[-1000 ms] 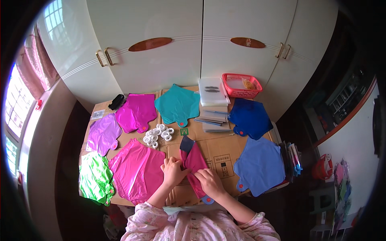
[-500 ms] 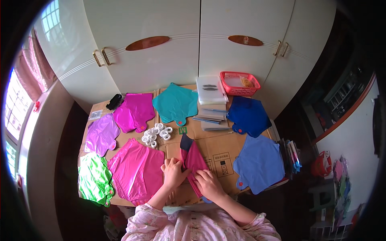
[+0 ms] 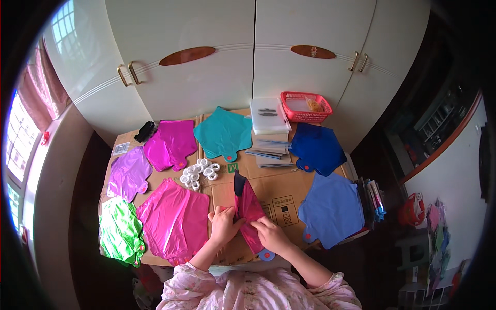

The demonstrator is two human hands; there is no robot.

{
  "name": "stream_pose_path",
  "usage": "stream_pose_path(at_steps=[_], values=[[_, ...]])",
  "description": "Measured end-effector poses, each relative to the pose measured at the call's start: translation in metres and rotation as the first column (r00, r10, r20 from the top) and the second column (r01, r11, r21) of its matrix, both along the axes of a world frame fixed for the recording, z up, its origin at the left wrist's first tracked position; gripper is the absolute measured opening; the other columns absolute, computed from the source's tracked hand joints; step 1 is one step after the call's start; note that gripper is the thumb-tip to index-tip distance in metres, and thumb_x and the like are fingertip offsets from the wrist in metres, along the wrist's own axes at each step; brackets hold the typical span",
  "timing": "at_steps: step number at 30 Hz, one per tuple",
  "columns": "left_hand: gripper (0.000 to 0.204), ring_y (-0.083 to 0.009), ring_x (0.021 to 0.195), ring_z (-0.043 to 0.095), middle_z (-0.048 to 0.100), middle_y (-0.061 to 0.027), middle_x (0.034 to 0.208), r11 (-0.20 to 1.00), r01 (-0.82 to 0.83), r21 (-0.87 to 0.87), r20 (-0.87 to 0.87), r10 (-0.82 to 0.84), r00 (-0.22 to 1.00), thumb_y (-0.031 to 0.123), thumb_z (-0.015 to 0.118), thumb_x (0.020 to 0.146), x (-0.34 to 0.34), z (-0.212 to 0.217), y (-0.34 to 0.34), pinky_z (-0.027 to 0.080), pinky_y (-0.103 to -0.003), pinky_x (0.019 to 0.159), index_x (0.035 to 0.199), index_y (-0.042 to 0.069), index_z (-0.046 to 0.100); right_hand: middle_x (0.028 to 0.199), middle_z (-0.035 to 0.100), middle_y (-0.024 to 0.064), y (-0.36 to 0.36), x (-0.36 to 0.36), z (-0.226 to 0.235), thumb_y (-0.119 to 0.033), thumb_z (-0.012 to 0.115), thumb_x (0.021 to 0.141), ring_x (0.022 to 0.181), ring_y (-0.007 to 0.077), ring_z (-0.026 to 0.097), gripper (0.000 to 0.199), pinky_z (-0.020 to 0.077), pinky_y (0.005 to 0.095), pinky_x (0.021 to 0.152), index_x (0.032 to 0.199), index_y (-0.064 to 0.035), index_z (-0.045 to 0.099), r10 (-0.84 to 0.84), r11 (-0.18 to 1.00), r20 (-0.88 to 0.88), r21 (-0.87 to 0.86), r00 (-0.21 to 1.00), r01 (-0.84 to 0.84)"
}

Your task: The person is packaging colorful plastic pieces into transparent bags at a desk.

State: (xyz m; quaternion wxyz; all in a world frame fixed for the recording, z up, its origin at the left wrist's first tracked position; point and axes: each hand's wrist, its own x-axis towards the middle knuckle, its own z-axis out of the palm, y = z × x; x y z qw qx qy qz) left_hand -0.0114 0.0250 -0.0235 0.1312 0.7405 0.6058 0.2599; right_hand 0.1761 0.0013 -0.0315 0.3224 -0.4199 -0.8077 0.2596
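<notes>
Folded pink foil point(image 3: 249, 204) lies at the near side of the desk, between the two hands, on the flat brown cardboard point(image 3: 281, 186) that covers the top. Left hand point(image 3: 223, 226): thumb and fingers closed in on the foil's left edge. Right hand point(image 3: 269, 233): narrow pinch on the opposite edge, lower down. Fingertips partly covered by the foil and the knuckles, so the exact hold is hard to make out.

Holding both edges seems to keep the slippery layers together; the middle rises in a ridge between the hands. Far end shows a dark grey tip, near end a round blue tab with a red dot.

Flat foil shapes ring the work, apparently spread so that each colour shows: lilac, magenta point(image 3: 169, 144) and turquoise point(image 3: 224, 133) along the far left, dark blue and pale blue point(image 3: 333, 209) on the right. Large pink foil point(image 3: 175, 219) just left of the left hand, shiny, creased lengthwise. Green foil point(image 3: 121, 230) beyond it, most crumpled, mirror-bright. Pale blue looks duller, smoother. Most have angular outlines with a rounded tab.

White rings point(image 3: 198, 168) heaped mid-desk, small and smooth, perhaps for easy reach. Red basket point(image 3: 308, 117), openwork plastic, stands at the back.
</notes>
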Motion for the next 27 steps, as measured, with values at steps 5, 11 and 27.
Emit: stream_pose_path(at_steps=[5,11,27], values=[[0.029,-0.0274,0.085,0.052,0.063,-0.007,0.079,1.0,0.001,0.005,-0.004,-0.001,1.0,0.03,0.074,0.069,0.001,-0.003,0.001,0.032,-0.041,0.076,0.08,0.007,0.06,0.1,0.053,0.0131,-0.004,-0.005,-0.006,-0.003,0.053,0.08,0.095,0.0293,0.055,0.027,0.0457,0.0381,0.086,0.106,-0.0007,0.058,-0.063,0.988,0.139,0.148,0.988,0.042],[0.029,-0.0273,0.087,0.052,0.062,-0.007,0.078,0.998,0.026,0.063,0.019,-0.027,0.999,0.031,0.074,0.07,0.0,-0.004,0.0,0.033,-0.041,0.076,0.078,0.006,0.06,0.107,0.053,0.0162,-0.001,-0.009,0.003,-0.007,0.054,0.082,0.105,0.0302,0.052,0.028,0.0432,0.0373,0.093,0.107,0.004,0.055,-0.161,0.945,0.228,0.316,0.96,0.083],[0.024,-0.0252,0.094,0.053,0.065,-0.0041,0.091,0.992,0.077,0.102,0.004,-0.078,0.997,0.026,0.073,0.071,-0.002,-0.004,-0.003,0.035,-0.041,0.08,0.082,0.007,0.061,0.113,0.052,0.0168,-0.009,-0.011,0.0,-0.015,0.062,0.078,0.1,0.0309,0.053,0.032,0.044,0.0389,0.089,0.106,-0.0004,0.056,-0.324,0.919,0.317,0.329,0.891,0.217]])
